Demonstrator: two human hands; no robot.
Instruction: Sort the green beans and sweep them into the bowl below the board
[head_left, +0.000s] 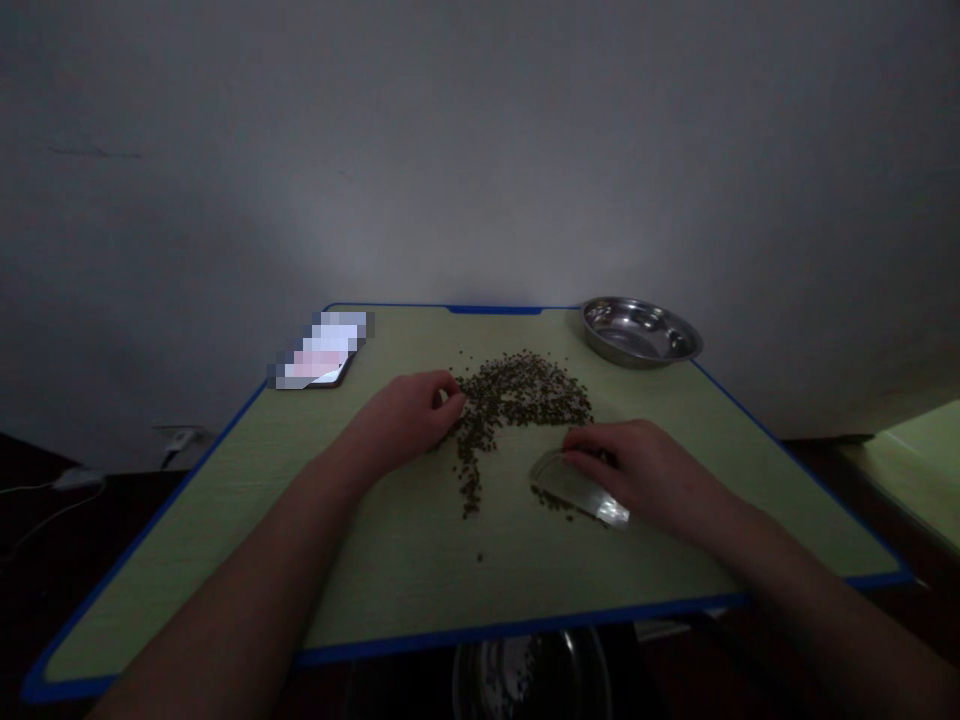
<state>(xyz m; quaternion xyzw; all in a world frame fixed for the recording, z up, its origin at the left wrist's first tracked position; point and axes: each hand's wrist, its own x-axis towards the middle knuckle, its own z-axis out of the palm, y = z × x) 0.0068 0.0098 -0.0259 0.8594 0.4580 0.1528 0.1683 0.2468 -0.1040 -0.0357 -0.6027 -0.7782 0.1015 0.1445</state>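
Observation:
Small dark beans or seeds [525,390] lie in a loose spread on the pale green tabletop [420,570], with a narrow trail running toward me. At the left side of the spread, my left hand [420,410] has thumb and forefinger curled together among the grains. What sits between those fingertips, if anything, is too small to tell. My right hand [630,465] pinches the edge of a clear, curved plastic piece [574,480], tilted close to the table. Several grains lie along the lower edge of that plastic piece.
A shallow steel bowl [637,335] stands at the back right corner. At the back left lies a phone [322,350] with its screen lit. Below the table's blue front edge [450,640] is another metal bowl [532,680] with dark grains in it. A wall rises behind.

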